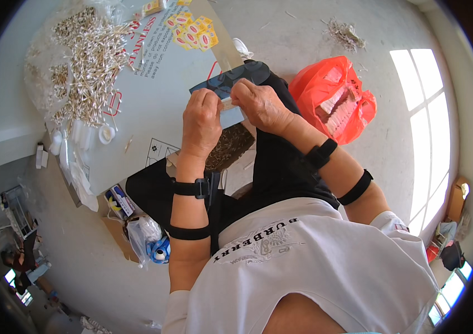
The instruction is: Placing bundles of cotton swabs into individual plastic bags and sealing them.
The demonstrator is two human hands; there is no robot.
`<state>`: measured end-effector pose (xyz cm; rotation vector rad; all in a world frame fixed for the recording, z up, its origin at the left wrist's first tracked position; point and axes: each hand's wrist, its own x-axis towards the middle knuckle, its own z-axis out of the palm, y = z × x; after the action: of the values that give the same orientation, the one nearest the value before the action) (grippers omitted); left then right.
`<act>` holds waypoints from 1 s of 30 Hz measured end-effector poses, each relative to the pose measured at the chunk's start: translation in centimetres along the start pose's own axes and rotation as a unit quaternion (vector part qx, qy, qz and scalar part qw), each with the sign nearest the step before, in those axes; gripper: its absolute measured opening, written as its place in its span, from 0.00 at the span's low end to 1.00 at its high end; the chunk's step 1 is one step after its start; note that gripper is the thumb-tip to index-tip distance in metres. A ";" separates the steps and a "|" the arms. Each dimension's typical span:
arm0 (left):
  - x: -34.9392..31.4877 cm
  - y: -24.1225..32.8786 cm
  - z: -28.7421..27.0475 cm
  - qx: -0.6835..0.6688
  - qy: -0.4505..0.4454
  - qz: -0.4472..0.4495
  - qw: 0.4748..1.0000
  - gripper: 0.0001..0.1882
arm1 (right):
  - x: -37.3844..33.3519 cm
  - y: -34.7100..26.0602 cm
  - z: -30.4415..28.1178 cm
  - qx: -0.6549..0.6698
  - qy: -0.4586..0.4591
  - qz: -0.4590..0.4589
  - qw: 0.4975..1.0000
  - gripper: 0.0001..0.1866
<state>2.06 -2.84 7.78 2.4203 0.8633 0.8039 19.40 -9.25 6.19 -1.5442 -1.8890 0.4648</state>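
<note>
My left hand (202, 119) and my right hand (261, 106) are close together over the near right corner of the table, fingers closed. A small pale packet (226, 104) shows between their fingertips, gripped from both sides; its contents are too small to make out. Just beyond the hands lies a dark bluish, glossy sheet (247, 73). Below them, by my lap, a brown box (230, 147) holds loose thin sticks. On the table to the left, a large heap of cotton swabs (89, 69) spills from a clear plastic bag (39, 61).
Yellow, white and red labels (192, 32) lie at the table's far edge. White round plastic containers (107, 133) stand near the heap. A red plastic bag (331, 100) with pink packs sits on the floor to the right. Scattered sticks (345, 34) form a pile farther off.
</note>
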 end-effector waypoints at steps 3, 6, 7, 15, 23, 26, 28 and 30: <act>-0.1 -0.1 -0.2 -0.029 -0.002 -0.019 0.999 0.09 | -0.1 0.2 0.4 0.045 0.034 0.008 0.998 0.07; 0.2 0.9 -0.1 -0.040 0.024 0.007 0.999 0.12 | -0.2 0.3 0.3 0.068 0.032 0.008 0.997 0.07; 0.3 1.1 0.1 -0.040 0.024 0.007 0.999 0.12 | -0.2 0.4 0.5 0.077 0.042 0.006 0.996 0.07; 0.0 0.3 1.5 0.001 -0.001 0.025 1.000 0.12 | -0.1 -0.4 -0.6 0.114 0.046 0.002 0.992 0.08; 0.4 0.4 1.6 0.000 0.003 0.055 0.998 0.09 | 1.0 -0.7 -0.5 0.179 0.012 0.205 0.962 0.09; 0.1 0.4 1.7 -0.012 0.009 0.045 0.999 0.10 | 1.1 -0.4 -0.2 0.200 0.008 0.228 0.953 0.11; 0.0 0.4 1.9 -0.021 0.009 0.034 0.999 0.10 | 1.2 -0.4 -0.1 0.192 0.008 0.243 0.951 0.11; 0.0 0.2 2.0 -0.029 0.010 0.034 0.999 0.11 | 1.5 -0.5 -0.1 0.184 0.007 0.257 0.949 0.11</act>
<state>3.45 -3.41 6.47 2.4061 0.7589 0.8685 18.91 -7.92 6.97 -1.7542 -1.2706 0.9718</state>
